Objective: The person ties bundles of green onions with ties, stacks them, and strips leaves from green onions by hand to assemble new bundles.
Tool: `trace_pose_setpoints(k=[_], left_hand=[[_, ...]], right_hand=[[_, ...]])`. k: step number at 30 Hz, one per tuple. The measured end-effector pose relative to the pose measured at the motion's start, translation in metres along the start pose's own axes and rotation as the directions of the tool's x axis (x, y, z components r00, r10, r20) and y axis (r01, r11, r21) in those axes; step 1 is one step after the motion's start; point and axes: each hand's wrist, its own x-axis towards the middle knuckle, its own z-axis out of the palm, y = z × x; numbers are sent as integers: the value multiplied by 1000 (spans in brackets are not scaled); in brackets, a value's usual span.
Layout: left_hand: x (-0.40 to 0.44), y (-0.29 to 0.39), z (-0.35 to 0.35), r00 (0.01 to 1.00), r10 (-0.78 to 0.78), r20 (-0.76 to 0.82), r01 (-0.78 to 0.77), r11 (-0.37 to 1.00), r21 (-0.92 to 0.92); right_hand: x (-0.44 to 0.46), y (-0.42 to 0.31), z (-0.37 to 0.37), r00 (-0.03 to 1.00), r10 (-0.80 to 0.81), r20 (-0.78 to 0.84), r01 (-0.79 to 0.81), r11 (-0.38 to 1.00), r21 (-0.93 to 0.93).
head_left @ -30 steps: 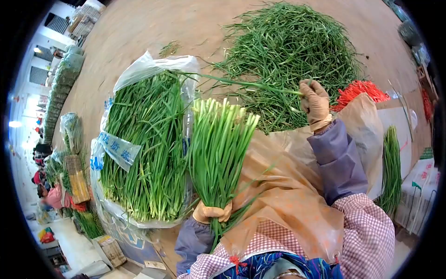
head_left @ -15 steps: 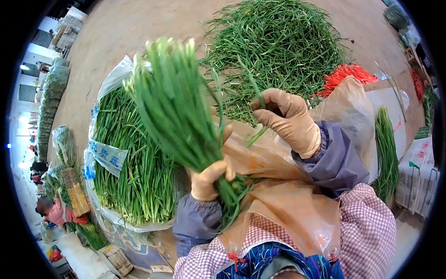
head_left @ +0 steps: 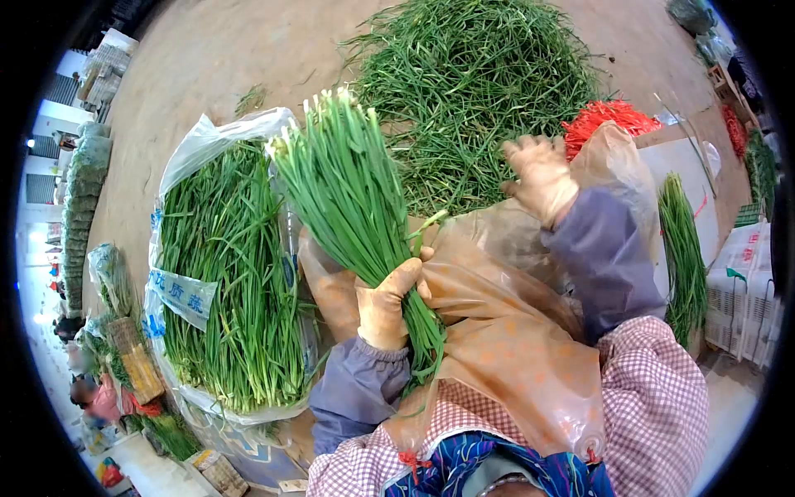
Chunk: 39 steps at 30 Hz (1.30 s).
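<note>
My left hand (head_left: pixel 387 308), in a pale glove, is wrapped round the lower part of a bunch of garlic chives (head_left: pixel 344 186). The white cut ends point up and away, and the green leaf tips hang below my fist. One bent stalk sticks out to the right of the bunch. My right hand (head_left: pixel 542 180), gloved too, has its fingers spread with nothing in them, near the lower right edge of a loose pile of green leaves and stalks (head_left: pixel 489 91). A heap of red ties (head_left: pixel 611 123) lies just beyond it.
To the left, a plastic-lined container (head_left: pixel 178 389) is full of chives (head_left: pixel 232 290). An orange-tinted plastic apron (head_left: pixel 513 348) covers my lap. On the right lie more chives (head_left: pixel 683 257) and white crates (head_left: pixel 741 286). A person in pink (head_left: pixel 103 402) is far left.
My right hand has let go of a stalk, opened and moved up and outward. The bunch in my left hand has shifted right and slightly down.
</note>
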Motion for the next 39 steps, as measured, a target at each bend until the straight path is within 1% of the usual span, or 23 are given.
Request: trace_pose_setpoints(k=[1,2,3,5,11,15,17,18,20,21,22,23,24,26,29,30,32,33,34,36,37,38,39], left_hand=[[1,-1,0,1000,4,-9,-4,1000,11],[2,-3,1,1000,7,-19,-6,1000,20],[1,-5,2,1000,4,-27,-3,999,36],[0,-6,9,995,-28,-95,32,999,36],[-4,0,24,986,-27,-165,44,994,99],[-4,-3,16,978,-91,-186,105,992,70],[-6,-1,19,979,-23,-202,31,999,38],[-5,-2,18,980,-1,-199,6,1000,25],[-5,-2,19,977,12,-211,-10,1000,9],[-6,-1,22,975,1,-222,0,1000,5],[-6,0,24,973,-10,-229,11,1000,4],[-7,1,24,968,-20,-251,31,999,39],[-7,2,22,966,-34,-257,54,996,69],[-10,6,41,970,-29,-243,25,999,-21],[-16,10,50,975,-21,-223,4,997,-77],[-16,7,41,978,-19,-206,10,999,-44],[-10,4,29,984,135,-118,-129,990,55],[-10,5,29,984,159,-80,-153,985,74],[-11,5,29,982,183,-42,-178,980,91],[-11,6,3,993,116,21,-117,989,89],[-12,6,-16,999,27,45,-30,997,74],[-14,8,-22,1000,-3,28,3,1000,20],[-17,8,-23,999,-32,34,33,999,-12]], right_hand=[[-9,-9,3,994,-101,-40,100,995,-15],[-20,-23,-1,994,-110,-9,95,806,584],[-31,-43,-7,992,-124,10,27,297,954],[-39,-82,-15,981,-130,146,-176,-264,948],[-34,-89,-10,975,34,221,-219,-55,974],[-28,-53,-1,942,269,203,-133,-256,958],[-17,-8,12,918,390,75,25,-246,969],[-17,-2,12,947,314,68,-1,-208,978],[-17,5,10,985,159,62,-43,-120,992],[-24,-3,17,998,55,-12,-5,292,956],[-33,-23,18,988,1,-154,139,419,897],[-41,-41,22,998,-23,-65,68,159,985],[-46,-62,-10,983,-69,169,-174,-70,982],[-58,-97,-1,943,-150,297,-332,-358,873],[-59,-99,-20,887,-138,442,-435,-573,695],[-55,-89,-21,949,27,315,-241,-583,776],[-46,-69,-25,960,278,32,121,-514,849],[-50,-35,-32,944,329,13,100,-325,941],[-54,2,-48,859,489,-155,228,-92,969],[-72,58,-100,581,720,-379,430,123,894],[-90,99,-116,525,654,-545,485,296,823],[-109,125,-140,413,677,-610,268,550,791],[-129,156,-157,390,535,-750,118,778,617]])
